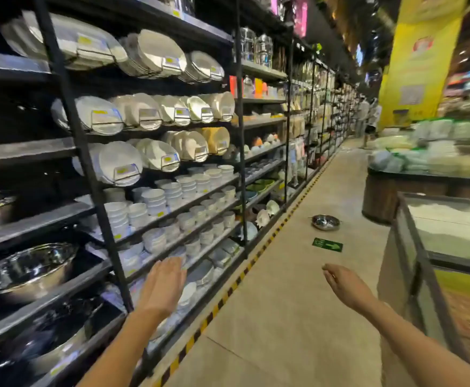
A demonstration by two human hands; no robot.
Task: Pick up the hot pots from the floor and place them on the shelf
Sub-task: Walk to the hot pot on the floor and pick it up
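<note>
Steel glints from one hot pot (pixel 325 222) sitting on the pale floor (pixel 298 289) right of centre in the frame, above and beyond both my hands. It is shallow and round, mouth up, with two thin handles poking out to its left and right, so its long axis runs roughly across the picture. A green floor sticker (pixel 327 244) lies between the pot and me, just below it in the frame.

My right hand (pixel 345 286) hangs in the lower right of centre, fingers loosely spread and empty, holding nothing. My left hand (pixel 164 284) is lower left of centre, palm flat and open, also empty, and it overlaps the lower tiers of the shelf (pixel 172 216) that fills the whole left side.

What matters here: the pot lies well apart from both hands, straight up the frame from my right hand and only slightly left of it. My right hand is clearly the nearer one; my left has to cross the striped yellow-and-black line (pixel 259 250) at the shelf's foot to get there. I judge I need to walk forward and stoop before any grasp, then take one handle in each hand since they stick out sideways.

Big steel bowls (pixel 30 268) sit on the shelf in the lower left, which looks a likely home for the pot.
</note>
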